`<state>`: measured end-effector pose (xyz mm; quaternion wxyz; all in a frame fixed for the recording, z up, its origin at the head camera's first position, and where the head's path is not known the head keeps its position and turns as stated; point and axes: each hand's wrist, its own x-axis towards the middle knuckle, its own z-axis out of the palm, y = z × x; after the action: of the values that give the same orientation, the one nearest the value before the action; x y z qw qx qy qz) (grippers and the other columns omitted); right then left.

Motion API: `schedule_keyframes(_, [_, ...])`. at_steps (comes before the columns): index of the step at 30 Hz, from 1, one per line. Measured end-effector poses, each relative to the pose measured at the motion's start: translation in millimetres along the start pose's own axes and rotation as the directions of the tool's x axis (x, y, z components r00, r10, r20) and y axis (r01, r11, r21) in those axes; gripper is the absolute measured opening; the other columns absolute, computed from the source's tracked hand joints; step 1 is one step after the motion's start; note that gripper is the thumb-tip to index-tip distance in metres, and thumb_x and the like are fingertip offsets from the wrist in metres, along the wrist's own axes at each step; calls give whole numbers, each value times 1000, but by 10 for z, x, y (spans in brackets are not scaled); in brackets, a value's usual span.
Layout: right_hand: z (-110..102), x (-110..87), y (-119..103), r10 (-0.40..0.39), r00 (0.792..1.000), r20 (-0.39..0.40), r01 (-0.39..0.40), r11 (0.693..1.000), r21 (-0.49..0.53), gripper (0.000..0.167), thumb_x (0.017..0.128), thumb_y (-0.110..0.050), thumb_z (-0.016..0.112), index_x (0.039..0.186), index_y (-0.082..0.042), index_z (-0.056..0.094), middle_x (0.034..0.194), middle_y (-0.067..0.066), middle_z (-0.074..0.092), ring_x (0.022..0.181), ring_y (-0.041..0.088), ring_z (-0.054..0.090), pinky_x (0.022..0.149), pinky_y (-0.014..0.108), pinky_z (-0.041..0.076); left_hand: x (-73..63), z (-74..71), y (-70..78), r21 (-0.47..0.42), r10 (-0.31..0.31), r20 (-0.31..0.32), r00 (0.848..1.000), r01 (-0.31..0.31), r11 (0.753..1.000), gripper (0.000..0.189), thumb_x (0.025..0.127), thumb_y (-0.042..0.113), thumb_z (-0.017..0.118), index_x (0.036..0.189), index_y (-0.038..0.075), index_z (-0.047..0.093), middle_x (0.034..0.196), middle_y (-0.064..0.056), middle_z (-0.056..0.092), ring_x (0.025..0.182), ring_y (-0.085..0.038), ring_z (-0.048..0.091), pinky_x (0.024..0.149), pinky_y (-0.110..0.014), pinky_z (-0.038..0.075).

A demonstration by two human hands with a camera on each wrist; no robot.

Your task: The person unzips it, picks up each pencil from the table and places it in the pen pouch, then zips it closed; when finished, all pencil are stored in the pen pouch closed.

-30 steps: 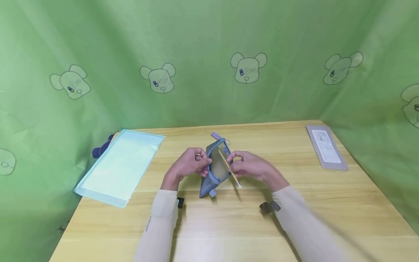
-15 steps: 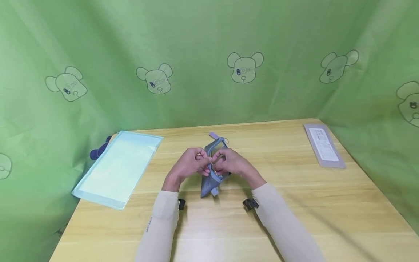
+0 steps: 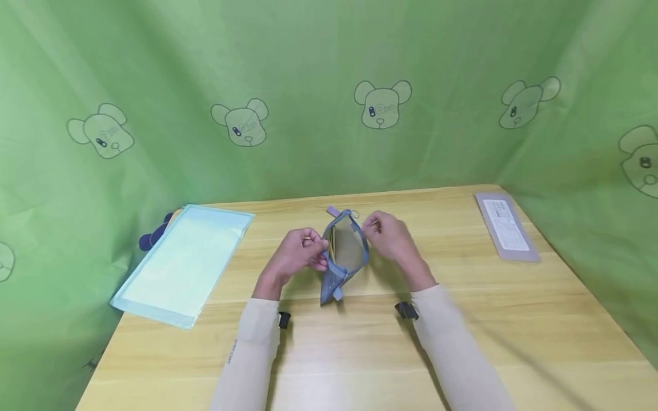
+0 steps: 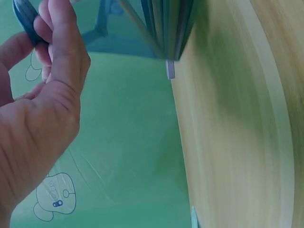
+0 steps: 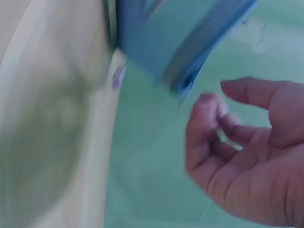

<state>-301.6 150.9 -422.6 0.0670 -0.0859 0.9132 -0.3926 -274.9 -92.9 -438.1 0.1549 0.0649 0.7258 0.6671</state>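
Note:
A blue see-through zip pencil pouch (image 3: 334, 281) stands upright with its mouth spread wide in the head view. My left hand (image 3: 298, 254) pinches its left rim between thumb and fingers; the left wrist view shows the blue edge caught there. Several pencils (image 3: 332, 245) lean inside along the left wall. Just off the pouch's far right rim is my right hand (image 3: 392, 237), fingers loosely bent. In the right wrist view its thumb (image 5: 249, 90) stands apart from the fingers, with nothing between them, close to the blurred pouch (image 5: 166, 38).
Behind the pouch lies a small lavender block (image 3: 333, 211). A pale blue translucent folder (image 3: 180, 265) at the left overlaps a dark purple object (image 3: 152, 238). At the right is a grey-lavender card with a white label (image 3: 506, 226). Green curtain (image 3: 308, 165) encloses the wooden table (image 3: 349, 354).
My right hand carried a pencil from the right into the pouch, let go of it, then drew back to the right. The pouch mouth is wider now. My left hand kept its grip.

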Motion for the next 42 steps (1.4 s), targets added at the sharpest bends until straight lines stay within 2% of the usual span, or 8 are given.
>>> schedule_keyframes(3, [-39, 33, 83, 45, 993, 109, -47, 999, 13, 46, 113, -38, 53, 129, 3, 65, 114, 21, 72, 103, 35, 70, 95, 49, 63, 10, 8, -15, -35, -7, -17, 1000, 7, 999, 13, 108, 5, 61, 96, 3, 57, 80, -8, 70, 71, -17, 74, 74, -35, 71])
schedule_keyframes(7, [8, 50, 46, 5, 953, 302, -38, 994, 104, 60, 114, -47, 49, 131, 9, 64, 98, 19, 68, 85, 32, 69, 86, 49, 64, 26, 24, -28, -55, -31, -28, 999, 29, 998, 16, 109, 6, 58, 94, 4, 54, 85, -11, 71, 76, -20, 77, 74, -35, 71])
schedule_keyframes(13, [122, -11, -149, -45, 951, 306, 17, 995, 95, 39, 107, -32, 67, 127, 2, 62, 98, 12, 66, 76, 23, 66, 77, 44, 65, 13, 42, 7, -44, -68, -11, 998, 67, 997, 16, 109, 6, 58, 93, 4, 56, 86, -14, 74, 75, -22, 78, 72, -36, 71])
schedule_keyframes(19, [124, -74, -199, -81, 955, 286, 74, 997, 37, 20, 104, -5, 65, 123, 3, 65, 106, 20, 70, 86, 25, 70, 78, 39, 67, -4, -32, 32, 18, -89, 28, 996, 89, 996, 22, 112, 20, 58, 98, 2, 60, 84, -9, 70, 70, -18, 76, 70, -39, 71])
schedule_keyframes(23, [37, -111, -157, -147, 946, 288, 148, 989, 21, 15, 103, 0, 62, 117, 1, 69, 105, 16, 73, 90, 24, 68, 77, 31, 61, 10, -169, -29, 147, -35, -91, 995, 48, 988, 26, 112, 24, 58, 112, -1, 64, 97, -18, 71, 80, -24, 74, 78, -45, 70])
schedule_keyframes(28, [-128, -149, -83, -230, 911, 341, 234, 972, 29, 15, 101, 7, 60, 109, 1, 71, 100, 14, 72, 89, 23, 66, 76, 29, 56, 10, -347, -104, 354, 41, -226, 973, 43, 934, 37, 103, 18, 72, 137, 7, 62, 127, -20, 67, 112, -33, 69, 94, -44, 64])
schedule_keyframes(34, [-320, -145, 40, -256, 888, 383, 266, 964, 26, 21, 101, 11, 59, 106, -2, 75, 103, 17, 74, 93, 25, 69, 83, 36, 61, -48, -445, -102, 416, 86, -56, 995, -55, 908, 28, 99, 16, 78, 125, 7, 71, 125, -15, 72, 118, -32, 69, 99, -40, 62])
schedule_keyframes(42, [-370, -193, -9, -309, 914, 263, 337, 939, -67, 19, 106, -7, 64, 121, -5, 75, 114, 12, 77, 108, 26, 71, 99, 48, 62, -87, -399, -92, 402, 173, 100, 980, -199, 894, 14, 91, 11, 86, 104, 6, 82, 104, -9, 78, 93, -17, 66, 83, -29, 55])
